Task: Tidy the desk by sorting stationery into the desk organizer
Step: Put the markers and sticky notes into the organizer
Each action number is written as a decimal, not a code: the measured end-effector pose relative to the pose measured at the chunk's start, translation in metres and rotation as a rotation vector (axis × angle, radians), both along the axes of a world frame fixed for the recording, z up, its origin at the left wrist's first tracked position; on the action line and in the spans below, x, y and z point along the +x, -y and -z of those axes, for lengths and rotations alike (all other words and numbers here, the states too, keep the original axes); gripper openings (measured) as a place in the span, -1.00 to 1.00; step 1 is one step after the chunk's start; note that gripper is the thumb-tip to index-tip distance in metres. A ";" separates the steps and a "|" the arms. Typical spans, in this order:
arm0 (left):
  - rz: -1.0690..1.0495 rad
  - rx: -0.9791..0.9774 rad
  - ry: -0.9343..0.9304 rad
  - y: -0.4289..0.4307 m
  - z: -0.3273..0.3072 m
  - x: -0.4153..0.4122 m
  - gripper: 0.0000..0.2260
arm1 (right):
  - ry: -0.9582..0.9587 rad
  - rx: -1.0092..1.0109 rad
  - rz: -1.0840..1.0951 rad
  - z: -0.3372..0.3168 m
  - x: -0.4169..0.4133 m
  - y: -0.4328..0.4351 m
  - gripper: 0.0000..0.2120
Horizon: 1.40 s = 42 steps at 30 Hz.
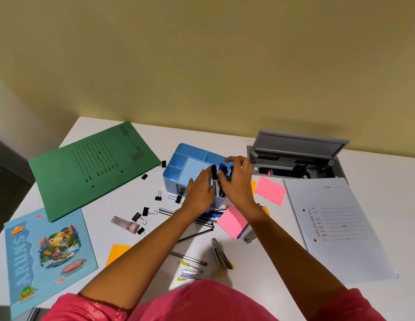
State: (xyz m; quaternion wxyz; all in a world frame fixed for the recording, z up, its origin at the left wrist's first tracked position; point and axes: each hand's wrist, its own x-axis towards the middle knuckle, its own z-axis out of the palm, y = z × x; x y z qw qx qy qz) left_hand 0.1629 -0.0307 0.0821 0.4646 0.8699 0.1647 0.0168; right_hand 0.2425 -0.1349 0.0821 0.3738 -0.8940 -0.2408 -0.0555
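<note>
1. Blue desk organizer (pixel 178 156) sits mid-tabletop, toward the far edge. Its left compartments look bare. The near-right pen compartment holds upright markers.
2. Black marker (pixel 214 177) stands upright in that pen compartment, between the two hands.
3. Left hand (pixel 200 191) lies against the organizer's near side, fingers reaching to the black marker. Can't tell whether it pinches the marker or only touches it.
4. Right hand (pixel 237 179) has its fingers curled over and around the blue- and green-capped markers (pixel 226 172) in the same compartment, thumb beside the black marker.
5. Loose pens (pixel 203 222) lie on the tabletop just near of the organizer, partly under the left forearm.
6. Black binder clips (pixel 158 196) are scattered left of the organizer.
7. Two pink sticky pads: one (pixel 270 189) right of the organizer, one (pixel 233 221) under the right wrist.
8. Orange sticky note (pixel 117 252) is partly under the left forearm.
9. Green folder (pixel 93 167) lies toward the far left corner. Blue notebook (pixel 46 253) lies at the near left corner.
10. White file cover (pixel 336 225) lies along the right side.
11. Grey cable box (pixel 294 158) is set in the tabletop at the far edge, lid up.
12. Metal stapler-type tool (pixel 219 253) lies near the near edge.
</note>
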 end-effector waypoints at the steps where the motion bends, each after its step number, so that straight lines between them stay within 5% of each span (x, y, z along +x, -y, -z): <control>1: 0.011 0.019 -0.005 0.001 0.001 0.003 -0.49 | -0.046 0.047 0.005 -0.001 0.003 -0.001 -0.68; 6: 0.061 0.099 0.032 0.003 0.009 0.010 -0.45 | -0.284 0.175 -0.047 -0.004 0.010 -0.005 -0.68; 13: -0.291 0.034 0.223 0.007 0.016 0.002 -0.64 | -0.068 0.010 -0.090 0.009 0.000 -0.009 -0.68; 16: -0.288 0.074 0.218 0.005 0.014 0.002 -0.67 | -0.080 -0.077 -0.061 0.013 0.004 -0.014 -0.58; 22: -0.388 0.211 0.204 -0.018 0.019 0.003 -0.64 | -0.025 -0.118 -0.179 0.005 0.007 -0.012 -0.71; 25: -0.524 0.306 0.136 -0.033 0.018 0.001 -0.62 | 0.223 -0.226 -0.277 0.012 -0.010 -0.007 -0.79; 29: -0.681 0.170 0.030 -0.056 0.016 -0.001 -0.59 | 0.473 -0.383 -0.305 0.029 -0.015 -0.005 -0.89; 35: -0.599 -0.063 -0.259 -0.084 0.019 -0.009 -0.65 | 0.503 -0.377 -0.176 0.030 -0.006 -0.015 -0.87; 42: -0.573 -0.027 -0.345 -0.079 0.017 -0.007 -0.64 | 0.648 -0.398 -0.434 0.035 -0.001 0.001 -0.87</control>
